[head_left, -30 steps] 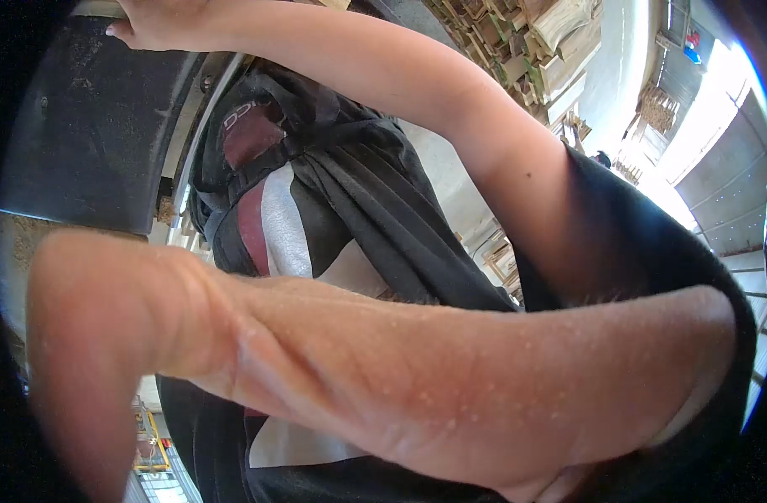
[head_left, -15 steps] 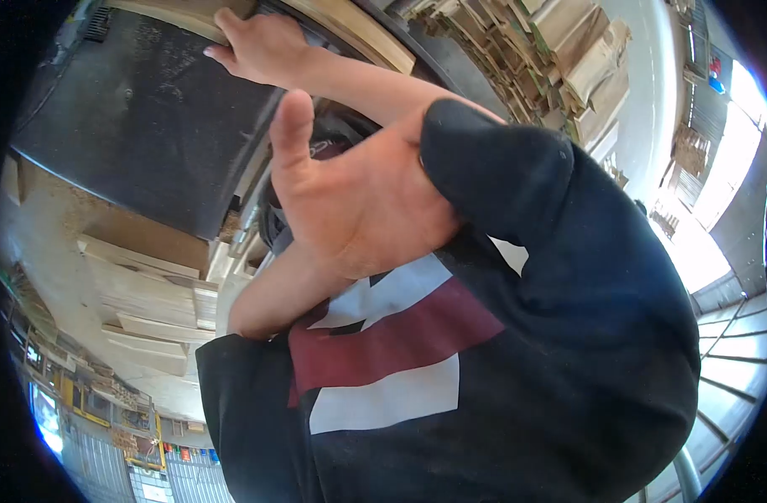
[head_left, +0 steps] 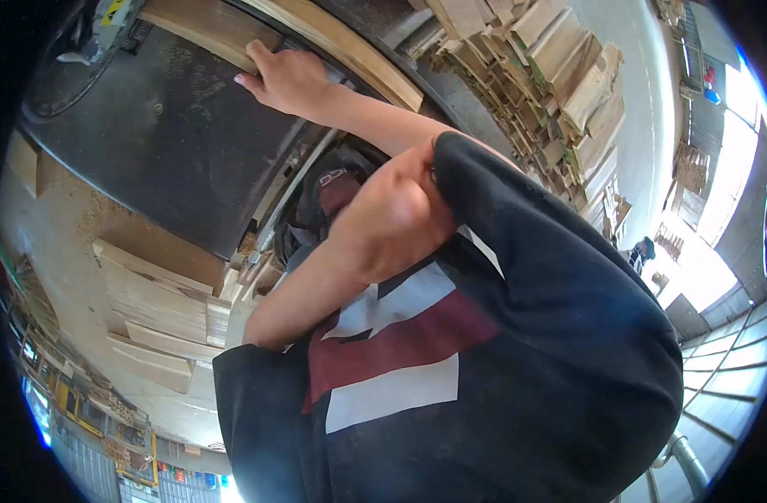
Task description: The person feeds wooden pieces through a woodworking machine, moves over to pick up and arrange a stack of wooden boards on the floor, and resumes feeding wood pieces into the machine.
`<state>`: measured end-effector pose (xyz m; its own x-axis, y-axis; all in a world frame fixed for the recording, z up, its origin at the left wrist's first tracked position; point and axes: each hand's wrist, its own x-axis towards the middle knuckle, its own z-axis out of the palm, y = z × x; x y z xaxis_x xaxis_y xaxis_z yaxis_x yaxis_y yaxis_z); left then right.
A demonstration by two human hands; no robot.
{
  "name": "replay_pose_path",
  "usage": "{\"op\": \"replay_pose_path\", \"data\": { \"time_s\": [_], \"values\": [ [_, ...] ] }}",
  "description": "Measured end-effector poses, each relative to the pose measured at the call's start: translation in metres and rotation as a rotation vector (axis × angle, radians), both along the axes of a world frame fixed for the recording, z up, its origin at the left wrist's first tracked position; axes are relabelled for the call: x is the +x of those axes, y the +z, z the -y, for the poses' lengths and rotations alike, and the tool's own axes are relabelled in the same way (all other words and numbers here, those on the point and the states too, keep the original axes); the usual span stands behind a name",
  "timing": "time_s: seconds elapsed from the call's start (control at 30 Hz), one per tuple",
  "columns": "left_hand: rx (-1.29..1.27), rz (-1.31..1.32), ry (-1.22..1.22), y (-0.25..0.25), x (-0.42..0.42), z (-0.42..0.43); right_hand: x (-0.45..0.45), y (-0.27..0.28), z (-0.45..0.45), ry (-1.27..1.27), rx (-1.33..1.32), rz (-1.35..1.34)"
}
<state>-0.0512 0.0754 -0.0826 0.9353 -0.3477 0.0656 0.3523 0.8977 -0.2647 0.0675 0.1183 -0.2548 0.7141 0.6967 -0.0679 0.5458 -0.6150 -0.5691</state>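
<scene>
One wooden board (head_left: 203,30), right hand (head_left: 289,82) at its end

Left to right, clock = full view. Loose planks (head_left: 153,289): 8 to 9 o'clock, piled low. Black tabletop (head_left: 140,142): 10 o'clock, sawdust (head_left: 180,57) on it. Wooden board: 11 o'clock, lying on the tabletop. Right hand: also 11 o'clock, touching board's end; forefinger bent, thumb slightly apart from it, over the tabletop; other fingers mostly hidden, can't tell if it actually grips. Second board (head_left: 350,44): near 12, just beyond that hand. Left hand (head_left: 392,216): about dial centre, reaching across to edge of right sleeve (head_left: 543,226); curled in, fingertips hidden, can't tell if it holds the sleeve. Lumber pile (head_left: 559,80): 1 to 2 o'clock. Distant person (head_left: 643,253): 3 o'clock, small.
</scene>
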Motion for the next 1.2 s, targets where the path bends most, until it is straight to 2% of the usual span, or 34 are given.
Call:
{"op": "replay_pose_path", "data": {
  "time_s": [0.03, 0.07, 0.1, 0.17, 0.23, 0.3, 0.37, 0.43, 0.5, 0.53, 0.57, 0.63, 0.77, 0.8, 0.83, 0.9, 0.93, 1.07, 1.13, 1.2],
  "values": [
    [0.245, 0.024, 0.01, 0.007, 0.003, -0.003, 0.001, -0.002, -0.002, 0.003, 0.012, 0.018],
    [0.332, -0.046, -0.055, 0.018, 0.009, -0.006, 0.001, -0.002, -0.004, 0.02, 0.039, 0.023],
    [0.527, -0.023, -0.065, 0.027, 0.012, -0.011, 0.001, 0.002, -0.003, -0.004, 0.01, 0.011],
    [0.689, -0.054, -0.023, 0.033, 0.014, -0.006, 0.001, 0.003, -0.003, -0.025, 0.009, 0.004],
    [0.795, -0.026, -0.087, 0.022, 0.019, -0.016, 0.002, 0.001, -0.006, -0.032, -0.002, 0.019],
    [0.818, -0.011, -0.024, 0.001, 0.019, -0.033, 0.001, -0.006, -0.007, -0.029, 0.022, 0.025],
    [1.216, -0.033, -0.005, -0.029, 0.014, -0.053, 0.002, 0.008, -0.006, -0.007, -0.002, -0.004],
    [1.384, -0.153, 0.177, -0.047, 0.004, -0.069, 0.004, 0.012, -0.007, 0.004, 0.014, -0.011],
    [1.821, -0.346, 0.455, -0.063, -0.005, -0.099, 0.002, 0.013, -0.004, 0.028, -0.074, -0.023],
    [1.878, -0.489, 0.494, -0.072, -0.005, -0.118, 0.001, 0.015, -0.002, 0.025, -0.062, -0.006],
    [1.923, -0.634, 0.537, -0.083, -0.001, -0.138, 0.0, 0.018, -0.001, 0.026, -0.059, 0.009],
    [1.921, -0.827, 0.387, -0.107, 0.01, -0.177, -0.004, 0.021, 0.001, -0.084, 0.044, -0.21],
    [1.907, -0.771, 0.389, -0.149, 0.049, -0.188, -0.015, 0.009, 0.005, -0.292, 0.304, -0.31],
    [1.904, -0.694, 0.344, -0.155, 0.059, -0.185, -0.014, -0.014, 0.002, -0.325, 0.401, -0.216],
    [1.9, -0.619, 0.297, -0.163, 0.066, -0.181, -0.007, -0.006, -0.002, -0.312, 0.402, -0.208],
    [1.908, -0.636, 0.356, -0.172, 0.068, -0.178, 0.003, 0.009, -0.006, -0.545, 0.282, -1.024],
    [1.859, -0.622, 0.372, -0.175, 0.068, -0.179, 0.005, 0.015, -0.01, -0.584, 0.29, -1.147],
    [1.815, -0.613, 0.4, -0.18, 0.078, -0.196, 0.016, -0.001, -0.03, -0.591, 0.336, -1.154],
    [1.809, -0.631, 0.42, -0.182, 0.089, -0.212, 0.025, -0.004, -0.047, -0.581, 0.419, -1.263],
    [1.902, -0.669, 0.536, -0.18, 0.107, -0.241, 0.04, -0.01, -0.079, -0.641, 0.421, -1.251]
  ]
}}
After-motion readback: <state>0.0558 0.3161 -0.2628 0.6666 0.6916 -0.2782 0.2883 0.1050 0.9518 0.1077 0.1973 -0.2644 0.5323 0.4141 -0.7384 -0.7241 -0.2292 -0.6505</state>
